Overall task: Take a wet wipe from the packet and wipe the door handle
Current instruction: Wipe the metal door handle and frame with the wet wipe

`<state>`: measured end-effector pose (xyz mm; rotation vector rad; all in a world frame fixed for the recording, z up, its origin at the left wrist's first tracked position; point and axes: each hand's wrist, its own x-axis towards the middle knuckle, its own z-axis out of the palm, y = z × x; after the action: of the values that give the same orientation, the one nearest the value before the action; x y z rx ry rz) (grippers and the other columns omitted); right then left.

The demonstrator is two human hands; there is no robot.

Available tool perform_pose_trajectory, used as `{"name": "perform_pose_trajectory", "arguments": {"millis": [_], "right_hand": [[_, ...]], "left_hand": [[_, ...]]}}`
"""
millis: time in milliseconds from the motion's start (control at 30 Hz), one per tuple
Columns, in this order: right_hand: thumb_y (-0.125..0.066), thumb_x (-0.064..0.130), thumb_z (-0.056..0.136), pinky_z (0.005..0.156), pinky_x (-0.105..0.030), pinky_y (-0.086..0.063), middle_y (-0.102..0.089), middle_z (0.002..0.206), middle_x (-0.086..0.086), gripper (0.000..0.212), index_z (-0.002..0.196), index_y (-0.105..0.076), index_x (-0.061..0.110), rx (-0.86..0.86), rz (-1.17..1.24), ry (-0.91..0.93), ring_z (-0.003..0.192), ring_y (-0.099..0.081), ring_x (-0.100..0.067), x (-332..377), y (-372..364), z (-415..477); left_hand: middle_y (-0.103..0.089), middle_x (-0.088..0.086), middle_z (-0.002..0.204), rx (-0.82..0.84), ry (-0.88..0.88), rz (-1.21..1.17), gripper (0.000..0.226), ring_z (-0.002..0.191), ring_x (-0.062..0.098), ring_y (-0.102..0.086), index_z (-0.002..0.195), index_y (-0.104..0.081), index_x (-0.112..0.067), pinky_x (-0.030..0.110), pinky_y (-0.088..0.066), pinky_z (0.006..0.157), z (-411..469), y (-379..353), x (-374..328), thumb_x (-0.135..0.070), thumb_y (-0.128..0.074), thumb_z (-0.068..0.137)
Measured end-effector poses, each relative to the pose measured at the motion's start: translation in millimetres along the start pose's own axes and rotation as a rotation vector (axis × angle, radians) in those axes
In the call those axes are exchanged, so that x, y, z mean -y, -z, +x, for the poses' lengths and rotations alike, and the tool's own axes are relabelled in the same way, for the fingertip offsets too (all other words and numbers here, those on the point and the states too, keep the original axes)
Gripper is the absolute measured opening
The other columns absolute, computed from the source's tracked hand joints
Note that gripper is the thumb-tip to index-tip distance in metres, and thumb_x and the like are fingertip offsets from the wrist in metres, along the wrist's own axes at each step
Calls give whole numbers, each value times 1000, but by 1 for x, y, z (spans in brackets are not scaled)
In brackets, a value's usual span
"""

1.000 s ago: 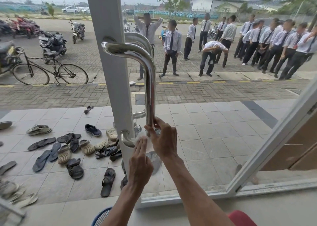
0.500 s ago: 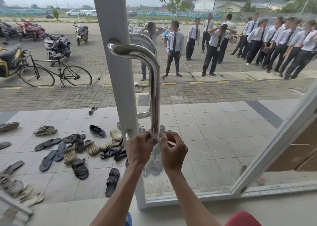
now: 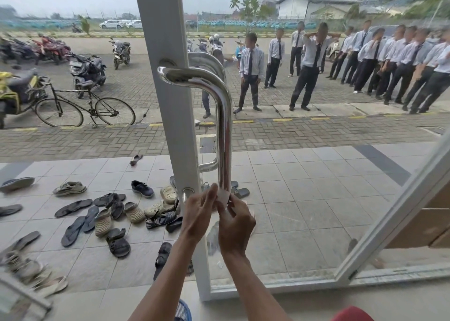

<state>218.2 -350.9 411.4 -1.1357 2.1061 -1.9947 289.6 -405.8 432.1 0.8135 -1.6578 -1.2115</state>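
Observation:
A shiny steel door handle (image 3: 224,130) runs down the white frame (image 3: 170,101) of a glass door. A white wet wipe (image 3: 222,196) is wrapped around the handle's lower end. My left hand (image 3: 198,213) pinches the wipe from the left. My right hand (image 3: 235,221) grips it from the right and below. Both hands touch the handle's bottom bend. The wipe packet is not in view.
Through the glass lie several sandals and shoes (image 3: 109,213) on the tiled porch. A bicycle (image 3: 85,109) and motorbikes (image 3: 87,72) stand at the left. A line of people (image 3: 365,62) stands on the paving. The door's slanted right frame (image 3: 389,213) is close by.
Both hands have closed around the wipe at the bottom of the handle. The left hand rose from below the frame mount to the bar, and the view shifted left.

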Motion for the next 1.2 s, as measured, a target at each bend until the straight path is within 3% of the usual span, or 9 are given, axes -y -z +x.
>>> {"name": "perform_pose_trajectory", "arguments": {"millis": [133, 233, 400, 467, 567, 633, 767, 1000, 1200], "right_hand": [[-77, 25, 85, 79, -28, -61, -76, 101, 1, 30, 112, -72, 13, 14, 20, -57, 91, -72, -7, 1, -1, 6], [-78, 26, 83, 75, -22, -61, -75, 103, 0, 35, 112, -61, 15, -1, 93, -76, 89, -73, -5, 2, 1, 3], [-78, 22, 83, 67, -18, -60, -68, 86, 6, 26, 95, -56, 16, -58, 104, -64, 77, -70, -4, -5, 4, 0], [-77, 18, 84, 69, -25, -62, -68, 78, 6, 17, 86, -61, 11, -107, 96, -79, 73, -69, -5, -9, 4, 1], [-74, 10, 86, 73, -29, -62, -76, 87, 0, 9, 94, -73, 9, -134, 89, -123, 83, -73, -10, -12, 1, 6], [-72, 6, 87, 79, -26, -61, -77, 100, -3, 18, 105, -76, 9, -126, 42, -99, 94, -73, -13, -8, -1, 10], [-74, 7, 83, 97, -33, -54, -73, 115, -5, 30, 113, -74, 7, -35, -126, 2, 110, -67, -16, 0, -3, 7], [-78, 28, 83, 76, -20, -54, -77, 97, -1, 32, 112, -74, 13, 40, -164, -1, 84, -71, -12, 17, 7, 17], [-73, 36, 86, 77, -41, -58, -76, 90, -10, 38, 118, -70, 14, -18, -221, 45, 79, -72, -23, 39, -4, 28]], "left_hand": [[-71, 29, 94, 41, 13, -43, 81, 89, 46, -69, 100, -72, 6, 62, -52, 89, -4, 7, 3, -68, -39, 93], [-78, 0, 101, -25, 1, 63, 60, 95, 16, -75, 109, -76, -22, 40, -61, 85, -7, 11, 6, -67, -38, 93], [-73, -8, 109, -243, -125, 416, 40, 82, -16, -65, 109, -75, -15, 4, -49, 69, -9, 20, 23, -45, -52, 97], [-73, 2, 111, -312, -151, 566, 17, 77, -6, -64, 103, -74, -10, 13, -52, 78, -9, 24, 31, -19, -62, 94], [-67, 16, 128, -311, -146, 674, 25, 119, 23, -63, 117, -70, 2, 30, -44, 106, -11, 29, 44, -6, -62, 94], [-61, 18, 137, -275, -153, 696, 32, 133, 28, -54, 126, -65, 5, 36, -40, 113, -14, 29, 50, -8, -58, 98], [-54, 11, 145, -274, -107, 605, 37, 140, 20, -46, 135, -60, -2, 35, -37, 116, -17, 28, 53, -14, -54, 101], [-57, 3, 143, -305, -3, 397, 37, 139, 11, -46, 132, -63, -7, 43, -43, 113, -12, 33, 52, -18, -63, 97], [-59, -1, 140, -312, 3, 372, 38, 136, 6, -48, 130, -66, -9, 40, -45, 112, -11, 38, 55, -22, -68, 94]]}}
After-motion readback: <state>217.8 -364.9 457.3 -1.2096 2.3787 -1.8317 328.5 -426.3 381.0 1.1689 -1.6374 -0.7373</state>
